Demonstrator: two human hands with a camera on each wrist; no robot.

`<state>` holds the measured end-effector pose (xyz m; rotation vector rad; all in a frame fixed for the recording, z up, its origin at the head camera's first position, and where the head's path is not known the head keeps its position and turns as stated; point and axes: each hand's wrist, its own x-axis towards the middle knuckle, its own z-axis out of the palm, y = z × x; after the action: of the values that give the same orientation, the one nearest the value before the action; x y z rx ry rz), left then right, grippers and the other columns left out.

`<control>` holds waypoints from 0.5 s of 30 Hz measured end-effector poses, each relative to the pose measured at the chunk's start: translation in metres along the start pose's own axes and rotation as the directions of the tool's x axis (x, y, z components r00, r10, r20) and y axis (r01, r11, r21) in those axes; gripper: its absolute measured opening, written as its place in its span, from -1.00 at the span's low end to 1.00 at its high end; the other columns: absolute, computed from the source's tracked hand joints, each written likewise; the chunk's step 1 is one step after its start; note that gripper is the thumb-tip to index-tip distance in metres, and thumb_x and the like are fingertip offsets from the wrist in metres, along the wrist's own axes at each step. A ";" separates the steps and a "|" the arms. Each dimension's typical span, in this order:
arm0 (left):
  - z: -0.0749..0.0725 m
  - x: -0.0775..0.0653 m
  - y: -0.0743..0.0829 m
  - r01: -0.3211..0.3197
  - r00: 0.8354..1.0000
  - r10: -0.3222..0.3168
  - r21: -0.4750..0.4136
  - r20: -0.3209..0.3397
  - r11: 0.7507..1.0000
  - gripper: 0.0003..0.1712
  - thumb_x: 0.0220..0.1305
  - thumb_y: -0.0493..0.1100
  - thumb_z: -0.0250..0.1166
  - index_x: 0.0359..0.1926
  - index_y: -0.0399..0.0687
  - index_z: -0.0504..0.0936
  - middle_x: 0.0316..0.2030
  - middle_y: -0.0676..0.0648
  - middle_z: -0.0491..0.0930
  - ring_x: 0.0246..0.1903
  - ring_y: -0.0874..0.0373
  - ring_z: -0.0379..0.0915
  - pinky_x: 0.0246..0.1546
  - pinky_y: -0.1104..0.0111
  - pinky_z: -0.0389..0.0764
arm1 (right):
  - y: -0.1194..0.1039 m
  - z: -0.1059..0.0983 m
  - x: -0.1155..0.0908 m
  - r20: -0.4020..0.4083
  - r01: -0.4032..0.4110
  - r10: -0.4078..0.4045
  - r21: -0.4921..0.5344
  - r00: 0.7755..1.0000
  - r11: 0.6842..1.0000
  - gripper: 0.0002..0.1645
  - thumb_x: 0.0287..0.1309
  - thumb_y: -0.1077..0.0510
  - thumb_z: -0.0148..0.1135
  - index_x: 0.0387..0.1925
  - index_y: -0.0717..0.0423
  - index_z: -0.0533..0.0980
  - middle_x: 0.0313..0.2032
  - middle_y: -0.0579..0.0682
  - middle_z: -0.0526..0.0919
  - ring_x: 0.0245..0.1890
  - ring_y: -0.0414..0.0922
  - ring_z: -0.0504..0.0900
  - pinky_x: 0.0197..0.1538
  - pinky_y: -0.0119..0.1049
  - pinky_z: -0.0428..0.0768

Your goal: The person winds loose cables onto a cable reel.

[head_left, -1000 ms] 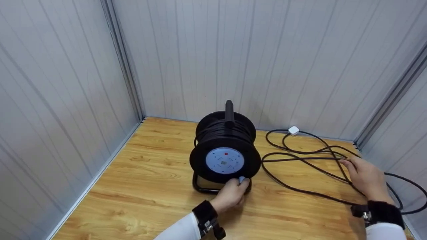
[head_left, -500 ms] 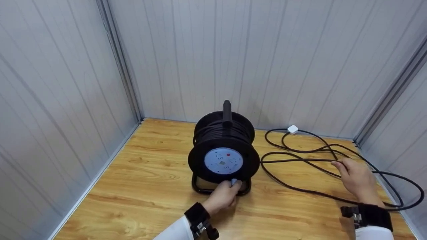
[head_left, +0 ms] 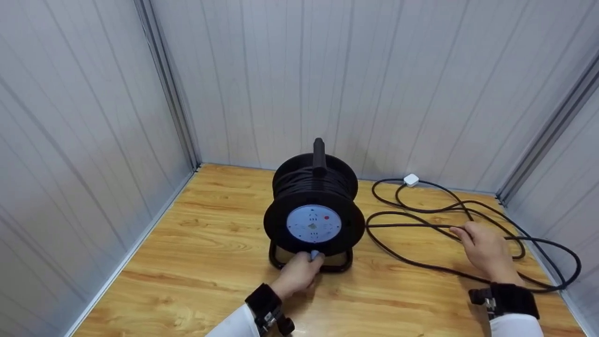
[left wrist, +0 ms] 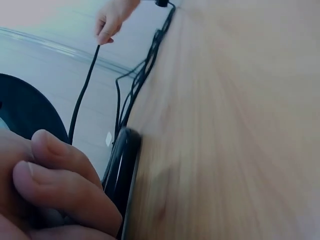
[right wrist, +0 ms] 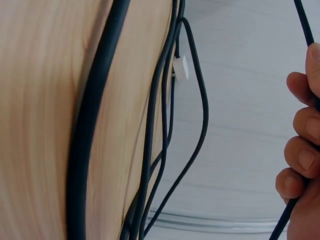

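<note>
A black cable reel (head_left: 314,206) stands on its tubular frame, its front disc carrying a pale blue socket panel (head_left: 306,228) with a red dot. My left hand (head_left: 297,274) grips the small grey crank knob (head_left: 314,255) at the bottom of the disc; in the left wrist view the curled fingers (left wrist: 70,192) mostly hide the knob. To the right, my right hand (head_left: 486,248) holds the black cable (head_left: 407,225) that runs across to the reel. In the right wrist view the fingers (right wrist: 306,160) curl round this cable, raised off the table.
Loose cable loops (head_left: 573,262) spread over the right side of the wooden table (head_left: 196,262). A white plug (head_left: 411,180) lies at the back by the rear wall (head_left: 262,84). Panel walls also stand at left and right. A black handle (head_left: 319,157) rises above the reel.
The reel's disc has turned clockwise, its red dot moving right and down. My left hand has moved left with the knob, and my right hand has come left toward the reel with the cable.
</note>
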<state>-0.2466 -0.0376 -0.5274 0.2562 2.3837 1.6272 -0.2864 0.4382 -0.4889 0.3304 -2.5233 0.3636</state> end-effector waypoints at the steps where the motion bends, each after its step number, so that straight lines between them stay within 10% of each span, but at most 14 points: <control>1: -0.002 -0.001 0.000 -0.008 1.000 0.008 0.030 -0.014 1.000 -0.37 0.56 0.18 0.02 -0.73 0.15 0.33 -0.86 0.11 0.31 -0.88 0.24 0.24 -0.84 0.41 0.19 | -0.001 0.001 0.000 -0.001 0.001 -0.001 -0.002 1.000 1.000 -0.64 0.42 -0.04 0.26 -0.49 -0.10 0.38 -0.66 -0.17 0.26 -0.68 -0.20 0.22 -0.50 -0.28 0.15; 15: -0.028 -0.011 -0.012 -0.016 0.999 0.013 -0.097 -0.031 0.995 -0.39 0.55 0.08 0.08 -0.73 0.14 0.27 -0.87 0.14 0.21 -0.89 0.28 0.09 -0.86 0.44 0.09 | -0.019 0.016 0.003 0.030 0.053 -0.054 0.019 0.998 0.998 -0.69 0.43 -0.06 0.24 -0.46 -0.17 0.43 -0.63 -0.23 0.27 -0.66 -0.25 0.24 -0.47 -0.30 0.21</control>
<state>-0.2446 -0.0694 -0.5277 0.2331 2.3209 1.7599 -0.2912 0.4145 -0.4963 0.4124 -2.5371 0.3628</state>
